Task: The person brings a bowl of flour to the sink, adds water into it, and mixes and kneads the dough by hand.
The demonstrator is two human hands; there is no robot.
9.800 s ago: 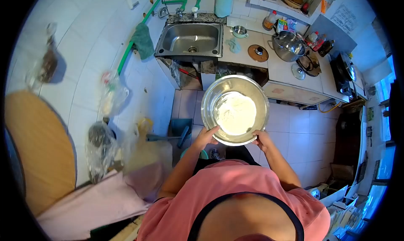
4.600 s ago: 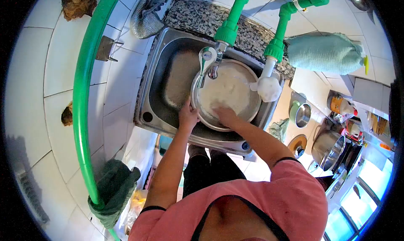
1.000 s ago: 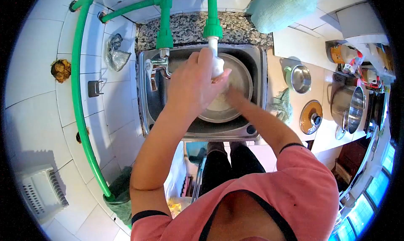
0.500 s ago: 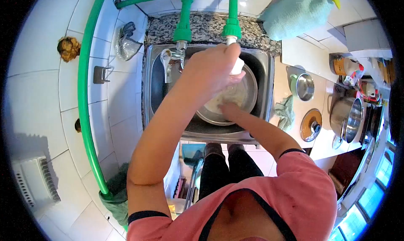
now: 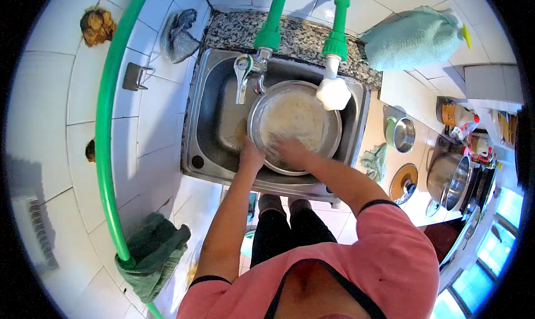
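A round metal bowl [image 5: 333,141] sits in the steel sink, holding cloudy, whitish water [image 5: 292,114]. My left hand [image 5: 252,155] is closed at the bowl's lower-left rim, its fingertips partly hidden. Inside the near-left part of the bowl, my right hand [image 5: 292,153] dips into the cloudy water; motion smears its fingers. Over the bowl's far right edge hangs the white tap knob [image 5: 333,93] on a green pipe. A chrome tap [image 5: 243,76] with a lever stands to the left of it.
The sink [image 5: 192,118] has a granite ledge [image 5: 301,37] behind it. On the right counter are a green-handled pot [image 5: 402,134], a cloth [image 5: 374,162], a glass lid [image 5: 403,183] and a large steel pot [image 5: 448,179]. A green pipe [image 5: 105,118] runs along the left wall.
My left hand has left the white tap knob and come down to the bowl's left rim. The right hand stays in the bowl, shifted toward its left side. The view has shifted.
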